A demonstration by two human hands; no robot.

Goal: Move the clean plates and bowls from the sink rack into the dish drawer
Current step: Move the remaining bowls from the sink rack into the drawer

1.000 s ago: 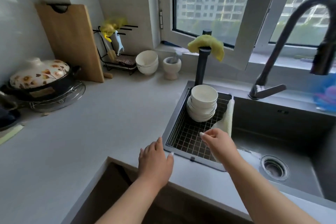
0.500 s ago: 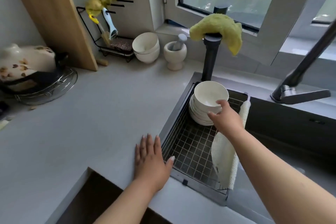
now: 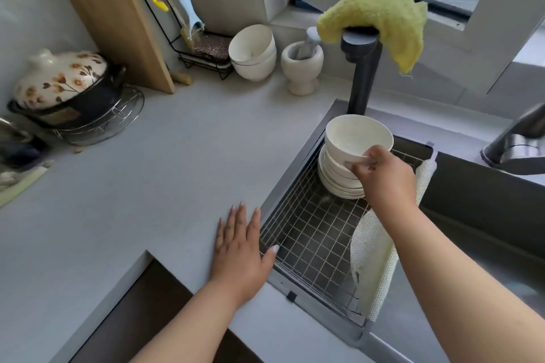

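Item: deep round off-white ceramic bowl (image 3: 358, 138), topmost of the white stack of plates and bowls (image 3: 339, 180) standing at the far end of the steel wire-grid sink rack (image 3: 306, 233).

Change: half a second ago my right hand (image 3: 383, 177) only reached the bowl's near rim; now thumb and fingers pinch that rim, and the bowl looks tilted and slightly raised off the stack.

Left hand (image 3: 240, 247): as before, flat and spread on the pale grey countertop (image 3: 147, 186) beside the rack, holding nothing.

Adjacent: cream mesh cloth (image 3: 374, 262) draped over the rack's right edge.

Status: first bowl, I judge, in hand; the rest remain on the rack. Dish drawer: cannot tell which it is.
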